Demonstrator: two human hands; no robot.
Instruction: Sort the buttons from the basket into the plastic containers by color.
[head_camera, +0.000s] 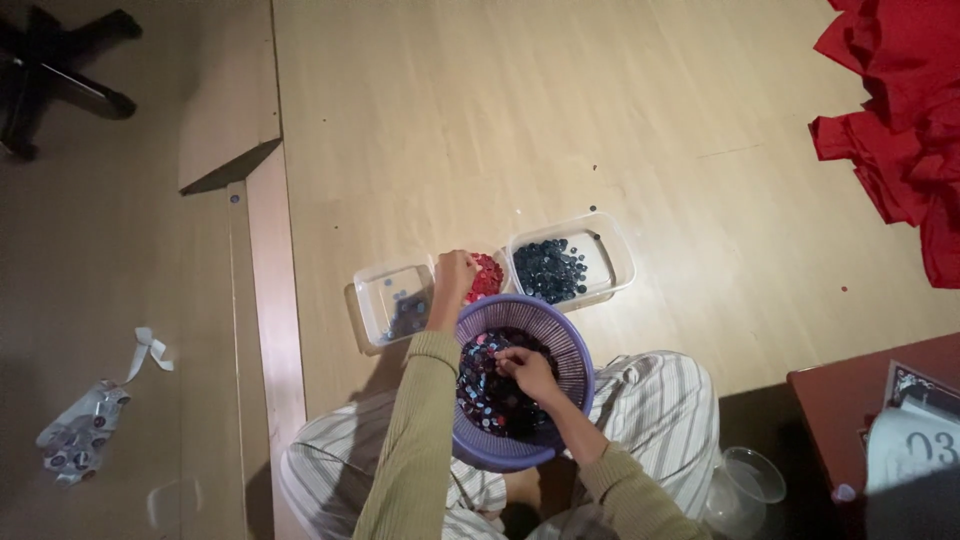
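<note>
Fingers of the right hand (528, 371) curl down among the mixed buttons (490, 385) in the purple basket (575, 352) on the lap, pinching at them, though what they grip is too small to tell. Left hand (455, 273) reaches forward, fingers bunched over the red buttons (487, 275), between the two clear tubs (385, 300) on the wooden floor (600, 120). Sorting by colour seems underway; dropping each pick calls for matching it to its pile.

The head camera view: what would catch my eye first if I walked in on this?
Probably the purple basket of mixed red and dark buttons in the seated person's lap, with the right hand digging in it. Just beyond it, the left hand reaches over a container of red buttons, between two clear tubs. Bright red cloth is heaped at the far right.
</note>
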